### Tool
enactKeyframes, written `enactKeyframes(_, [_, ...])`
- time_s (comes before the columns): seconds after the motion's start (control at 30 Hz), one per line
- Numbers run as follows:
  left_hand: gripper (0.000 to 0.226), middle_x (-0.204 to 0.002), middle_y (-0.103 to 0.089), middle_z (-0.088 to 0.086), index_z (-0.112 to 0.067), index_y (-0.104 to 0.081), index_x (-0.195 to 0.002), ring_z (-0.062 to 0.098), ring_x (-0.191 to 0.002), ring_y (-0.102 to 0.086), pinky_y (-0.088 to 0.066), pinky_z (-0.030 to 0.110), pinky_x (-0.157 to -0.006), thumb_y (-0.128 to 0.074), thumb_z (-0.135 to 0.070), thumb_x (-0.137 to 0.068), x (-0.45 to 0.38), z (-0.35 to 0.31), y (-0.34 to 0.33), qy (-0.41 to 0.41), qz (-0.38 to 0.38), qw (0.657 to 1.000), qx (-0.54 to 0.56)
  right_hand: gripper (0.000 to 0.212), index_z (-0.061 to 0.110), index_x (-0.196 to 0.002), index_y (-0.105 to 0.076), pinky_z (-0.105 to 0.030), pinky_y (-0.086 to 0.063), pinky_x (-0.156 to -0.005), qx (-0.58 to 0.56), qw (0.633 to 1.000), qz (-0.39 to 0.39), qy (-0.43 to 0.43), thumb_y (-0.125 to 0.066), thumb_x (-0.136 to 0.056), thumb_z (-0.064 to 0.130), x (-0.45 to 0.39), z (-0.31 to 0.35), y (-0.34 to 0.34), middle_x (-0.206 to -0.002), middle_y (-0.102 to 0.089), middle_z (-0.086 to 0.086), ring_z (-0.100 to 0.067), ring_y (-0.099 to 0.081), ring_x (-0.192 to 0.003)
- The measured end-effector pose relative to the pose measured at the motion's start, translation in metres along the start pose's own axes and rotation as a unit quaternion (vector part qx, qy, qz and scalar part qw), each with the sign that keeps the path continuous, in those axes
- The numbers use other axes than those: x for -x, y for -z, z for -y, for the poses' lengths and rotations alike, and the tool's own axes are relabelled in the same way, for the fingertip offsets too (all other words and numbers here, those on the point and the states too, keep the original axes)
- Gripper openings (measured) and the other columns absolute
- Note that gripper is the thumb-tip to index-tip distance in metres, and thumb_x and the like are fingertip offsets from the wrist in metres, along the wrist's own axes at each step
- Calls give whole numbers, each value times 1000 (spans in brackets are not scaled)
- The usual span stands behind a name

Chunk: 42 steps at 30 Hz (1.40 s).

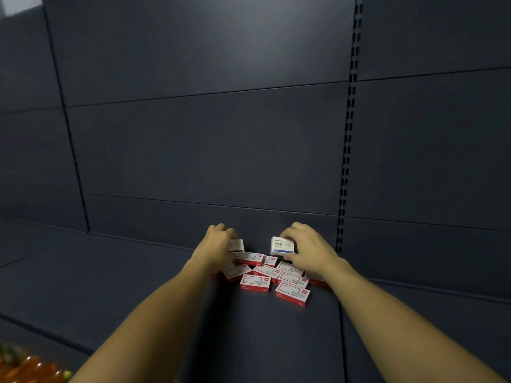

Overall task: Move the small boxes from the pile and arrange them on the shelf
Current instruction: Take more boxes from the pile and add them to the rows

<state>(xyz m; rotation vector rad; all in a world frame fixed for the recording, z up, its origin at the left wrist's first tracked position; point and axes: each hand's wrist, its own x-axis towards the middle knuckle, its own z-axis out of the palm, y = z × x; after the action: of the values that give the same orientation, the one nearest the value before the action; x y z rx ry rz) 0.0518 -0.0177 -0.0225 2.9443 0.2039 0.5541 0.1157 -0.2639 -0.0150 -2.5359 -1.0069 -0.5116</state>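
Small red-and-white cardboard boxes (276,277) lie in a loose pile on the dark blue-grey metal shelf (124,286), close to the shelf's back panel (193,150) and just left of the slotted black upright (347,150). Most of them lie flat with their white printed faces up and red edges showing, set at differing angles, several touching or overlapping one another. The two nearest the camera lie a little apart from the rest at the front of the pile.

Both bare forearms reach in from the bottom of the view towards the pile. The left hand (217,248) is at the pile's left rear, its fingers curled round a small white box with a dark band (237,245), which it holds above the boxes lying below. The right hand (307,251) is at the pile's right rear and grips a small white box with blue print (280,246), thumb underneath and fingers curled over its top; the box stands upright on its edge, printed face towards the camera, raised above the flat boxes. The two held boxes are near each other, with a gap between them.

At the bottom left corner, blurred orange and green packaging (25,366) shows at a lower level than the shelf.
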Motion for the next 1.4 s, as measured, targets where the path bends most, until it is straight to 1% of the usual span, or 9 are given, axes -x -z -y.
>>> enactKeyframes(0.17, [52, -130, -45, 2, -19, -52, -137, 23, -125, -38, -45, 36, -101, -72, -16, -89, -6, -21, -3, -40, -22, 997, 66, 44, 25, -118, -58, -30, -45, -94, -7, 1000, -13, -23, -79, -81, 35, 14, 5, -1, -112, -54, 12, -7, -48, -107])
enactKeyframes(0.33, [48, -116, -49, -3, -17, -59, -125, 20, -117, -42, -41, 28, -91, -78, -21, -82, -8, -53, -13, -103, -42, 983, 148, 35, 23, -109, -57, -33, -49, -87, 30, 998, -20, -55, -74, -78, 26, 41, -5, 5, -107, -52, 9, -12, -47, -104])
enactKeyframes(0.43, [47, -119, -50, -3, -20, -59, -124, 18, -117, -42, -42, 30, -93, -79, -25, -82, -6, -81, -21, -131, -40, 977, 165, 35, 22, -104, -55, -32, -49, -83, 58, 995, -29, -81, -73, -75, 25, 60, -13, 16, -103, -49, 10, -11, -45, -101])
enactKeyframes(0.57, [42, -118, -50, -3, -20, -59, -122, 19, -117, -42, -46, 36, -96, -74, -25, -83, 0, -119, -32, -181, -21, 970, 161, 32, 20, -101, -54, -29, -46, -79, 112, 986, -37, -116, -70, -74, 23, 89, -26, 35, -103, -50, 7, -13, -44, -100])
enactKeyframes(0.73, [43, -116, -50, -3, -19, -58, -120, 19, -114, -42, -50, 40, -92, -71, -24, -79, 11, -170, -35, -225, -7, 961, 160, 31, 16, -102, -54, -31, -47, -84, 159, 969, -50, -183, -67, -75, 17, 133, -45, 65, -106, -53, 1, -20, -48, -103])
enactKeyframes(0.97, [42, -114, -47, -5, -20, -54, -119, 18, -111, -42, -51, 37, -82, -70, -25, -81, 27, -245, -21, -286, -12, 947, 148, 32, 15, -106, -54, -31, -47, -84, 199, 942, -72, -260, -65, -77, 11, 203, -67, 122, -111, -52, -1, -21, -48, -108])
enactKeyframes(1.13, [40, -114, -47, -5, -21, -54, -117, 18, -110, -41, -44, 33, -70, -69, -25, -80, 59, -306, -13, -336, -10, 935, 117, 33, 15, -105, -52, -33, -47, -83, 214, 922, -77, -314, -67, -76, 13, 268, -82, 160, -111, -52, -1, -22, -48, -109])
enactKeyframes(1.23, [39, -115, -48, -5, -21, -54, -117, 17, -110, -42, -46, 32, -70, -69, -27, -81, 85, -342, -8, -359, -14, 927, 106, 35, 15, -108, -53, -36, -48, -87, 223, 911, -77, -338, -67, -77, 15, 310, -88, 181, -112, -52, -2, -23, -48, -110])
enactKeyframes(1.4, [42, -119, -51, -4, -20, -54, -120, 19, -112, -47, -49, 32, -76, -68, -31, -83, 131, -397, -2, -397, -18, 915, 63, 38, 14, -114, -55, -31, -45, -90, 223, 899, -94, -366, -67, -78, 18, 378, -92, 209, -117, -54, -3, -23, -49, -114])
